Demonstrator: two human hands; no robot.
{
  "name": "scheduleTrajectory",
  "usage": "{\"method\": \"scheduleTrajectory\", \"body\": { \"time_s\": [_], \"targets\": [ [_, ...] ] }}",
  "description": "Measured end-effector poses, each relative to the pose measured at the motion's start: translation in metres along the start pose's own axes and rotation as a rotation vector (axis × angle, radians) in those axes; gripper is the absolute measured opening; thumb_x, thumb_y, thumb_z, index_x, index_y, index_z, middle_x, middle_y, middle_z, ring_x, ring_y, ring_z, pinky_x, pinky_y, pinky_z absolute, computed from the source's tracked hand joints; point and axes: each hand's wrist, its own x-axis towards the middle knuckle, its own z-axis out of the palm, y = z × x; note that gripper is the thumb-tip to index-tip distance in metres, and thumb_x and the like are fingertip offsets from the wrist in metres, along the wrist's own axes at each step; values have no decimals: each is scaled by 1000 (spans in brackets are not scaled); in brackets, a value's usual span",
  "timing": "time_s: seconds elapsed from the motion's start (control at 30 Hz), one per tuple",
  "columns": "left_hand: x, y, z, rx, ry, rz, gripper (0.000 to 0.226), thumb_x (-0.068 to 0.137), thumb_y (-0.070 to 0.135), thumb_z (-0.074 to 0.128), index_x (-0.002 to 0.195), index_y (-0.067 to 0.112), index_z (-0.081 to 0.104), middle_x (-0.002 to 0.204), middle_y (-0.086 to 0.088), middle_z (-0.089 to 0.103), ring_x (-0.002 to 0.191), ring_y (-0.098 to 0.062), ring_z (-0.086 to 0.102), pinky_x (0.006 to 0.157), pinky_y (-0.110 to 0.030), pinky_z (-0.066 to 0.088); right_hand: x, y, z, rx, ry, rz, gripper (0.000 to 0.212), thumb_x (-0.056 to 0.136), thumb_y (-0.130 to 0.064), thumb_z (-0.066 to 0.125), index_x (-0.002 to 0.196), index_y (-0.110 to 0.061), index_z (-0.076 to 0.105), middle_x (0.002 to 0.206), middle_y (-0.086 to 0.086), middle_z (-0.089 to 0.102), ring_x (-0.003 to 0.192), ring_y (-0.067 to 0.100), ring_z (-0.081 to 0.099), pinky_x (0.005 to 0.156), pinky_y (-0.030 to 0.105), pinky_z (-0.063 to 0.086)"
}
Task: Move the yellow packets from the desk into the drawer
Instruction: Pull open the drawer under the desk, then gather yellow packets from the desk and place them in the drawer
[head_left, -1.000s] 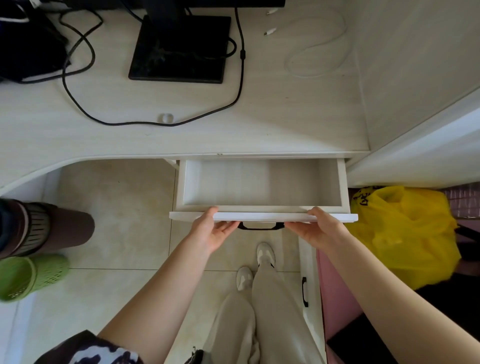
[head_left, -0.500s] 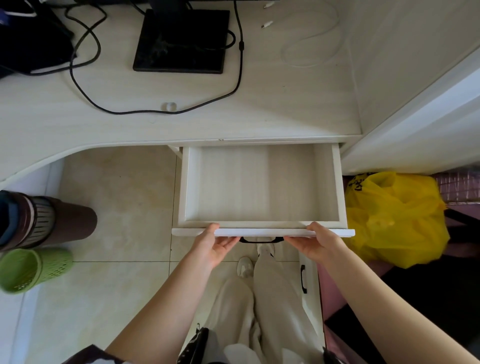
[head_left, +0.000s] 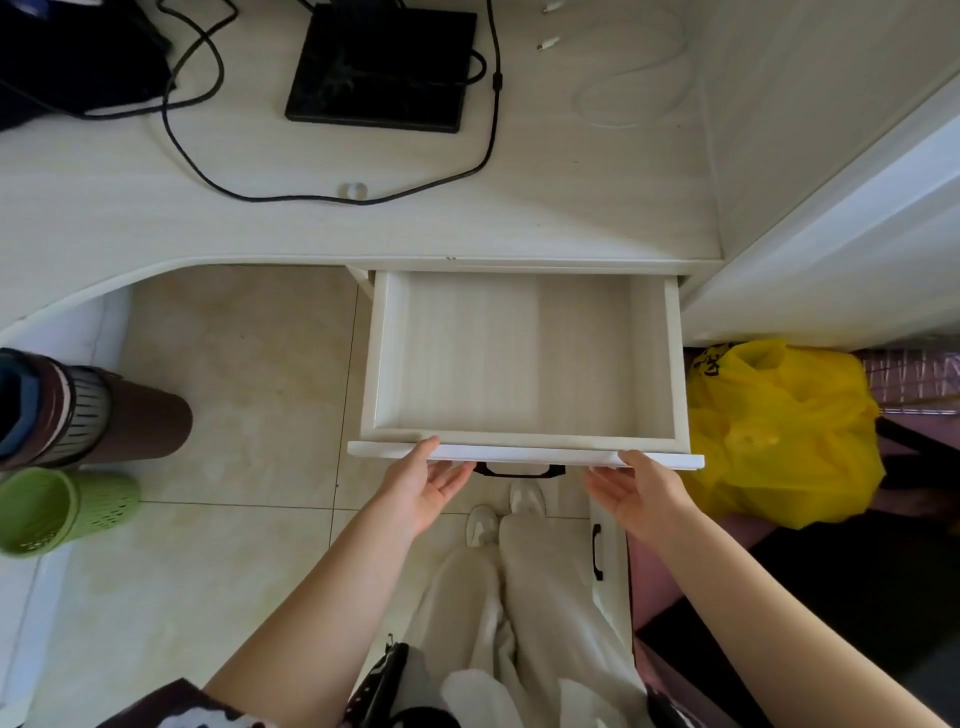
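The white drawer (head_left: 375, 358) under the desk (head_left: 571, 218) stands pulled far out, and its inside holds nothing. My left hand (head_left: 423, 488) is at the left part of the drawer front, thumb against the top edge, palm showing, fingers relaxed below it. My right hand (head_left: 641, 493) mirrors it at the right part of the front, fingers loose. The black drawer handle (head_left: 518, 470) sits between the two hands. No yellow packets show on the visible part of the desk.
A black monitor base (head_left: 379, 67), a black cable (head_left: 291, 197) and a white cable (head_left: 623, 98) lie on the desk. A yellow plastic bag (head_left: 779, 431) sits on the floor to the right. A brown bin (head_left: 130, 415) and a green basket (head_left: 57, 509) stand at the left.
The drawer has slid further out toward me with both hands on its front. The fingers have loosened from the front edge and now hang relaxed.
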Motion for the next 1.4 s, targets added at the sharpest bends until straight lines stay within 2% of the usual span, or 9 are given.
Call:
{"method": "scheduleTrajectory", "body": {
  "time_s": [0.2,0.33,0.4,0.47,0.6,0.67,0.83,1.0,1.4],
  "targets": [
    [-26,0,-12,58,-57,51,20,94,5,51,113,0,54,121,-22,61,92,-35,69,73,-39,59,-28,2,-2,-231,10,-112,29,98,-10,47,124,3,49,116,24,59,102,34,60,90,42,50],
    [-47,-9,-20,206,21,219,18,94,9,53,111,4,55,113,-16,66,90,-34,70,76,-37,57,-41,0,-2,-564,15,-190,38,98,-9,44,129,13,45,134,35,45,125,52,44,107,56,38],
    [-56,-18,-30,364,128,354,22,95,12,52,115,6,55,106,-11,71,89,-32,71,76,-37,56,-50,-1,3,-786,-35,-246,29,96,-11,44,112,8,60,109,36,60,100,50,60,89,54,50],
    [-64,-26,-43,483,207,471,21,95,17,52,113,8,59,100,-7,73,82,-25,72,74,-35,55,-48,2,12,-972,-88,-286,14,94,-19,44,93,-19,59,77,12,58,63,22,54,58,33,45],
    [-78,-35,-70,614,315,549,18,93,15,54,108,13,63,90,-1,73,78,-19,69,66,-26,50,-56,6,36,-1378,-144,-506,37,98,-27,40,135,-20,40,111,9,63,65,15,54,46,23,36],
    [-85,-36,-85,665,369,553,19,90,15,56,107,17,64,90,0,72,80,-17,68,63,-23,47,-64,11,51,-1489,-221,-627,45,100,-26,38,143,-14,35,133,8,55,80,16,53,52,21,36],
    [-101,-24,-123,705,530,602,16,90,19,56,104,22,64,92,3,68,78,-13,64,58,-21,44,-69,36,100,-1673,-349,-778,47,97,-27,43,141,-13,36,137,6,53,116,23,54,79,25,34],
    [-108,-3,-163,662,643,640,18,92,21,55,108,22,63,91,6,63,76,-5,59,60,-18,44,-82,74,155,-1819,-469,-907,46,96,-29,47,139,-16,38,135,2,51,113,23,55,90,35,48],
    [-117,117,-288,839,779,712,23,93,28,51,114,23,60,90,13,60,86,-13,60,72,-31,51,-120,174,309,-2027,-607,-1216,51,98,-30,39,145,-13,29,143,5,43,126,22,44,95,38,46]
  ]
}}
